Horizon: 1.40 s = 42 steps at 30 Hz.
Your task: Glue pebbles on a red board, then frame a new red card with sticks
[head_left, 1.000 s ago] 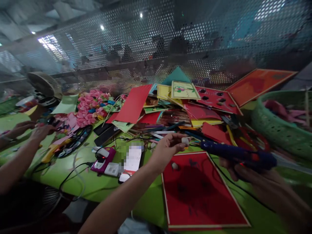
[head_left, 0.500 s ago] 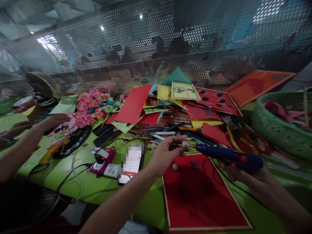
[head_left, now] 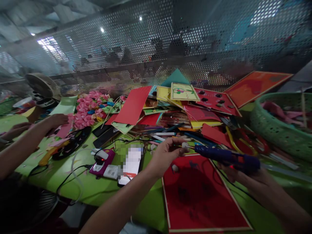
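My left hand [head_left: 168, 152] is raised over the green table [head_left: 80, 185] and pinches a small pale round piece [head_left: 184, 145] between thumb and fingers. My right hand [head_left: 240, 175] grips a blue glue gun [head_left: 225, 156], and the gun's nozzle touches the pale piece. Under both hands lies a red card [head_left: 195, 191] with a pale border. A second small pale piece [head_left: 174, 167] rests on that card near its top left corner.
A heap of coloured cards [head_left: 175, 104] and pens covers the table behind. A green basket [head_left: 275, 126] stands at the right. Phones and cables [head_left: 109, 162] lie left of the card. Another person's hands [head_left: 56, 120] work beside pink paper flowers [head_left: 89, 107] at the left.
The glue gun has moved left until its nozzle meets the piece in my left hand. The other person's hand at the left has shifted toward the pink flowers.
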Each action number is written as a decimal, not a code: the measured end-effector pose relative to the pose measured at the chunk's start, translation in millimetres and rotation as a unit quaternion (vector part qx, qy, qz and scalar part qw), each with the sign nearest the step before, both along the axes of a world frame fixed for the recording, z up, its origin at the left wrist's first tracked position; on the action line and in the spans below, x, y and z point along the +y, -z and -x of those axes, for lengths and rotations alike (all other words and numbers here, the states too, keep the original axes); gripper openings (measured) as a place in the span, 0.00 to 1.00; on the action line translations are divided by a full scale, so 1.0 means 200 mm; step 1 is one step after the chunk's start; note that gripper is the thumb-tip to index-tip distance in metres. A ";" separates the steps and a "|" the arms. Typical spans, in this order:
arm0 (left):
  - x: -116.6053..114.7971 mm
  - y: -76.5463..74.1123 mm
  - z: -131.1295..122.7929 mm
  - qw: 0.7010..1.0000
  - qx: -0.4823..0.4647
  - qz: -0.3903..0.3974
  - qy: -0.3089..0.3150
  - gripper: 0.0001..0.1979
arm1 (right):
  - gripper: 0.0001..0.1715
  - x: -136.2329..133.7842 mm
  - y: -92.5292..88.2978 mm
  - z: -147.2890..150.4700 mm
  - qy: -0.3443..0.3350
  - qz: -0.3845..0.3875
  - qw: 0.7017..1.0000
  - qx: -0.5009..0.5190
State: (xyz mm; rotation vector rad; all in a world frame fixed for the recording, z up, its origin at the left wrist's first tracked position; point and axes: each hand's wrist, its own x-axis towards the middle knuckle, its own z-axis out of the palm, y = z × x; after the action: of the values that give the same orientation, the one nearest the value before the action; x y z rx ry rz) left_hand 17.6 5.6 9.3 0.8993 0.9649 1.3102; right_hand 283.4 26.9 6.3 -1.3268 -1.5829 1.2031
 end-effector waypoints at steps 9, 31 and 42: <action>0.00 -0.03 0.00 1.000 0.004 0.000 -0.008 0.22 | 0.27 -0.01 -0.03 0.02 0.025 0.023 0.999 -0.015; 0.00 -0.02 0.00 1.000 -0.021 -0.002 -0.012 0.22 | 0.25 0.00 -0.03 0.02 0.000 0.001 1.000 -0.013; -0.01 -0.03 0.00 1.000 -0.023 0.000 -0.010 0.23 | 0.28 -0.01 -0.05 0.03 0.001 0.010 1.000 -0.018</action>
State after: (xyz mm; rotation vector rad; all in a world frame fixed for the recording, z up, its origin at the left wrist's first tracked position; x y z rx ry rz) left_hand 17.0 3.9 14.5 0.8578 0.9400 1.3415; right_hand 278.1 25.6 15.7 -1.3691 -1.5993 1.2033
